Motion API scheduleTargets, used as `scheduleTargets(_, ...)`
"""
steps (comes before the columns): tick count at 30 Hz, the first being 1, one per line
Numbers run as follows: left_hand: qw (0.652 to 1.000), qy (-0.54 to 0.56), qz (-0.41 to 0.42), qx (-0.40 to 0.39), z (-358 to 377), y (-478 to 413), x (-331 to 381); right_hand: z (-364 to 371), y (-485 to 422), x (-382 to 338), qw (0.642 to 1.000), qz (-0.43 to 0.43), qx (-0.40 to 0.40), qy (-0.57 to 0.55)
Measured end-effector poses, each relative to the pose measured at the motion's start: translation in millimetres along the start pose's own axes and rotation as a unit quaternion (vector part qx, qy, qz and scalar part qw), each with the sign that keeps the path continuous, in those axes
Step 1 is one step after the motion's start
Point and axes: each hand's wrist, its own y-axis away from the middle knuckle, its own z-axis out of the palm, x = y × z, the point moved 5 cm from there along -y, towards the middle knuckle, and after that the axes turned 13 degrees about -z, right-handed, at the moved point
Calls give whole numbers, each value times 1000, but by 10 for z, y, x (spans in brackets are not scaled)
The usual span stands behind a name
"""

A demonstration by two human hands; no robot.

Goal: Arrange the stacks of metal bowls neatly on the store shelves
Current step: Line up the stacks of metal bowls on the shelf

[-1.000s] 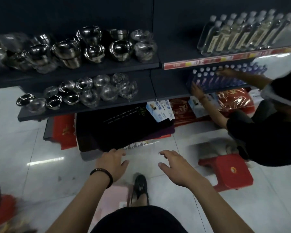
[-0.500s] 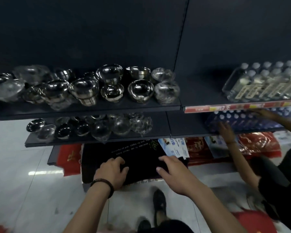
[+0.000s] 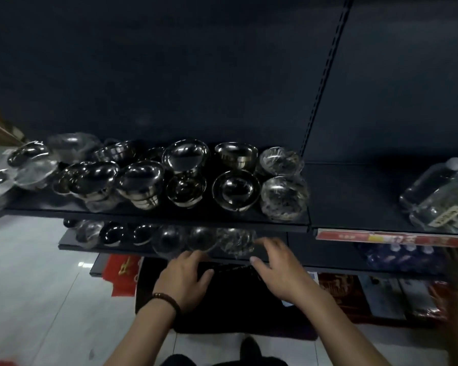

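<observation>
**A:** What were the hands holding?

**B:** Nothing. The left hand (image 3: 185, 281) and the right hand (image 3: 280, 268) were both loose, with fingers spread. They were held out side by side toward the front edge of the lower shelf (image 3: 69, 240).

**A:** Touching any bowls?

**B:** I couldn't tell. The right fingertips were blurred, just beside the plastic-wrapped stack (image 3: 236, 240) at the right end of the bowl row. The small bowls (image 3: 140, 233) ran leftward from it along the front edge.

**A:** And above?

**B:** The upper shelf (image 3: 212, 219) carried the bigger bowl stacks (image 3: 139, 184). They were crowded together, some leaning, near its front edge.

**A:** What could have gone wrong?

**B:** I'd judge the wrapped stack sat close to the edge, so a nudge from those fingers could tip it off. The slick wrap could also slip in a one-handed hold. And a wrist lifted under the upper shelf's edge could jar the leaning stacks above.
</observation>
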Motion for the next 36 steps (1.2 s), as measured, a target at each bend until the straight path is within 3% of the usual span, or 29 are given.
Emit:
scheduleTargets(6, 999, 19, 31, -25, -43, -401, 323, -247, -209, 105, 996, 51, 69, -39)
scheduleTargets(12, 992, -1, 124, -36, -311, -883, 563, -311, -286, 92, 985, 105, 133, -43)
scheduleTargets(23, 953, 63, 283, -93, -657, -1457, 816, -477, -313, -225, 928, 225, 289, -62)
scheduleTargets(29, 940, 88, 268, -192, -550, -1463, 1033, -715, -363, 71, 919, 271, 280, -54)
scheduleTargets(36, 955, 113, 197, -194, -334, -1462, 1191, -896, -640, 680, 926, 285, 241, -62)
